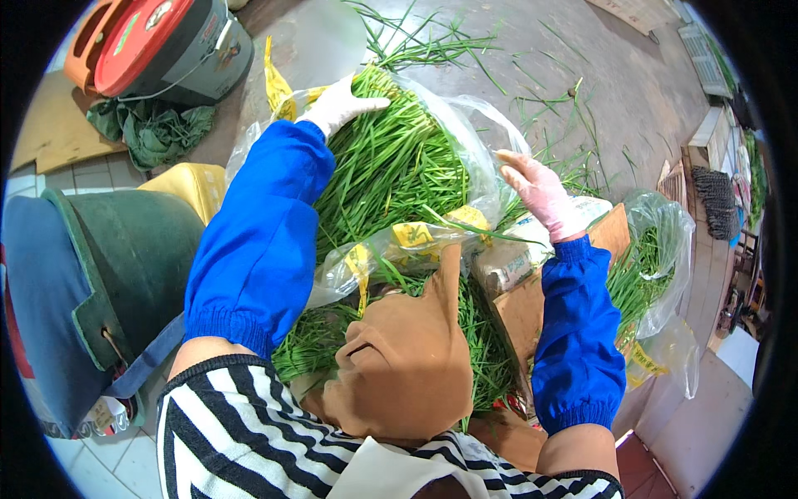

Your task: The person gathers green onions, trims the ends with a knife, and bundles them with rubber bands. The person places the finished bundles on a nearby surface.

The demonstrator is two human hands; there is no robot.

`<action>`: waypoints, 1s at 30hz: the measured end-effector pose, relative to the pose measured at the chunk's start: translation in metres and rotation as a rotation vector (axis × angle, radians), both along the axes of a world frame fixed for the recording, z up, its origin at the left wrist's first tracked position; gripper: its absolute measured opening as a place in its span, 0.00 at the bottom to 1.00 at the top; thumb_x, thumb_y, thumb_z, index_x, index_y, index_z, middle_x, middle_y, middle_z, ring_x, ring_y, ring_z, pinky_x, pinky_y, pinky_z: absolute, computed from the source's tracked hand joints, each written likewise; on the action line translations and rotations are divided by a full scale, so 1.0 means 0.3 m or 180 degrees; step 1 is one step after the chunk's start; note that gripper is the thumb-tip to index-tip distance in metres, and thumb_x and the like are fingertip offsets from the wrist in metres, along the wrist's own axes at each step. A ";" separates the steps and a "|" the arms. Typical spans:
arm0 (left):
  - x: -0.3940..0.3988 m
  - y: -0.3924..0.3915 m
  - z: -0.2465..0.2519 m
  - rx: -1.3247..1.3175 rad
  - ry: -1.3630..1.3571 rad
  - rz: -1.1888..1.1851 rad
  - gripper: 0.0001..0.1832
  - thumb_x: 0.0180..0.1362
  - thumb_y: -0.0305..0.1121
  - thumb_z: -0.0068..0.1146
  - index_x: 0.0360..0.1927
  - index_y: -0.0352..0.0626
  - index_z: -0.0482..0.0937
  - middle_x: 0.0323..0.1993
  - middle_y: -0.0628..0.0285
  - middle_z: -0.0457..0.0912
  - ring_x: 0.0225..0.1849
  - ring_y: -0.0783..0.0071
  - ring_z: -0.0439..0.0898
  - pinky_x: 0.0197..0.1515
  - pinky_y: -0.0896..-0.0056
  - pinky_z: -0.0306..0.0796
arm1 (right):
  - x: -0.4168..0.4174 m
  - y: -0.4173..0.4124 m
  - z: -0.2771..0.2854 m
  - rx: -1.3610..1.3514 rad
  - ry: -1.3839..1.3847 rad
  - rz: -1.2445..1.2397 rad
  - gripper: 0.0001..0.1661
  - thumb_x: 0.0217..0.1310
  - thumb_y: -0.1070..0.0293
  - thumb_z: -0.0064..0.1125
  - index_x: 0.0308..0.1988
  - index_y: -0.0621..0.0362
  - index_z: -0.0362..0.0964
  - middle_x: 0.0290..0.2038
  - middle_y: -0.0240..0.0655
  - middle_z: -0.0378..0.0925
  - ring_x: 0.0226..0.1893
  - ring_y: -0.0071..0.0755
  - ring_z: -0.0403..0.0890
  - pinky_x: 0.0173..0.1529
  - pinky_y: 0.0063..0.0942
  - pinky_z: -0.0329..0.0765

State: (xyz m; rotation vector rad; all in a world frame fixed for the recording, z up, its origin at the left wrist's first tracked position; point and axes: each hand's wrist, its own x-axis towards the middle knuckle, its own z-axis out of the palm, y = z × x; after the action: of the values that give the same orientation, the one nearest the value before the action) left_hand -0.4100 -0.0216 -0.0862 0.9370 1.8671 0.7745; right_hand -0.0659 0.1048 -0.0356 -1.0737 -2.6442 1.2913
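A large bundle of long green leaves, likely garlic chives (399, 156), lies in a clear plastic bag (436, 118) with yellow printed marks. My left hand (343, 107), in a white glove and blue sleeve cover, rests on the bundle's far left edge. Its thumb is spread away from the fingers over the cut stems. To the right of the bag, my right hand (537, 190) is also gloved, its fingers stretched out beside the plastic. I see nothing held in it. A brown apron (399, 368) covers my lap, with more leaves around it.
Loose leaves (430, 47) lie scattered on the grey surface (598, 68). At left stand a red-lidded bucket (187, 56) and a green tub (134, 249). A wooden board (523, 312), a white printed sack (514, 265) and another bag of greens (654, 249) are at right.
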 end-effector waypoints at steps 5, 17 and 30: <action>0.003 0.101 -0.165 -0.0475 0.1704 -0.0259 0.46 0.36 0.55 0.71 0.56 0.36 0.71 0.52 0.42 0.75 0.55 0.49 0.73 0.58 0.58 0.68 | -0.090 -0.072 -0.009 0.0295 0.0220 0.0162 0.20 0.62 0.60 0.52 0.50 0.58 0.74 0.43 0.44 0.80 0.45 0.47 0.80 0.51 0.34 0.75; 0.110 -0.349 -0.023 0.1716 -0.1040 0.1522 0.37 0.41 0.21 0.69 0.58 0.38 0.66 0.50 0.61 0.76 0.53 0.73 0.74 0.57 0.69 0.68 | -0.521 -0.312 -0.180 -0.3709 0.2138 -0.1615 0.22 0.62 0.72 0.51 0.56 0.59 0.69 0.51 0.34 0.76 0.50 0.29 0.76 0.56 0.29 0.72; 0.163 -0.423 0.100 0.0792 -0.1038 0.0206 0.52 0.44 0.30 0.70 0.72 0.44 0.50 0.65 0.53 0.65 0.65 0.62 0.65 0.68 0.60 0.58 | -0.535 -0.322 -0.203 -0.0783 0.1386 0.0817 0.31 0.41 0.60 0.67 0.50 0.52 0.77 0.50 0.45 0.78 0.53 0.47 0.76 0.58 0.36 0.72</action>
State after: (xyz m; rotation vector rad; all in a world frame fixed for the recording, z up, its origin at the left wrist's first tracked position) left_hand -0.3611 -0.1485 -0.0562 0.8454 1.5455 1.1466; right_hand -0.2265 0.0082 -0.0963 -0.3992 -2.3860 1.7011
